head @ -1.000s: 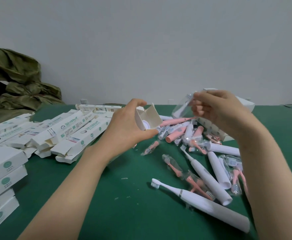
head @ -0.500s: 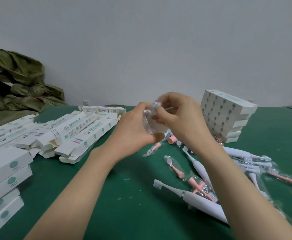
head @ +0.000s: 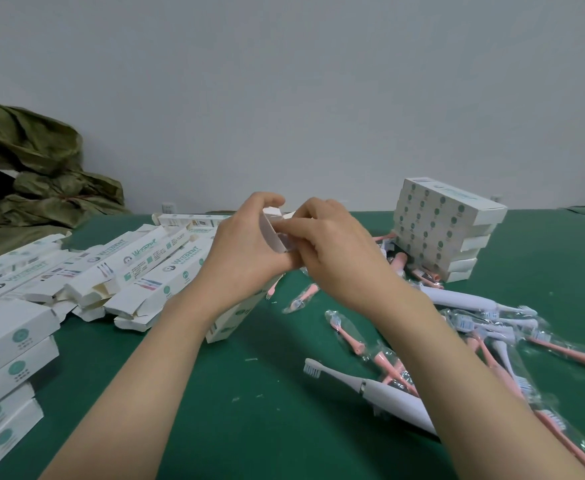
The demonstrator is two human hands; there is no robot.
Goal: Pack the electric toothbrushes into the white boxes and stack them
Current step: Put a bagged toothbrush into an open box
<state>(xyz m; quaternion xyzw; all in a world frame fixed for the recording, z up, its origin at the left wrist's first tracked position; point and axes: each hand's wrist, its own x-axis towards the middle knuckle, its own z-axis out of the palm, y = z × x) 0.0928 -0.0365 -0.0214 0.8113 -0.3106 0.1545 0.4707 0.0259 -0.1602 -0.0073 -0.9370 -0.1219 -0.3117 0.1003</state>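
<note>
My left hand (head: 246, 244) grips a long white box (head: 235, 317) near its upper end, the box tilted with its lower end on the green table (head: 249, 427). My right hand (head: 332, 247) has its fingers curled over the box's open top end (head: 273, 233), pressing at the flap. A white electric toothbrush (head: 381, 393) lies on the table to the lower right. More white handles (head: 457, 297) and pink brush heads in clear bags (head: 348, 332) are scattered around it. A stack of packed white boxes (head: 446, 226) stands at the back right.
Several open flat boxes (head: 128, 268) lie in a pile at the left. Another stack of white boxes (head: 7, 365) sits at the near left edge. A crumpled olive-green bag (head: 31, 168) lies at the back left against the grey wall.
My right hand brought a bagged brush head from the right to the box's open end. Both hands are together at the box top now, and the bag is out of sight.
</note>
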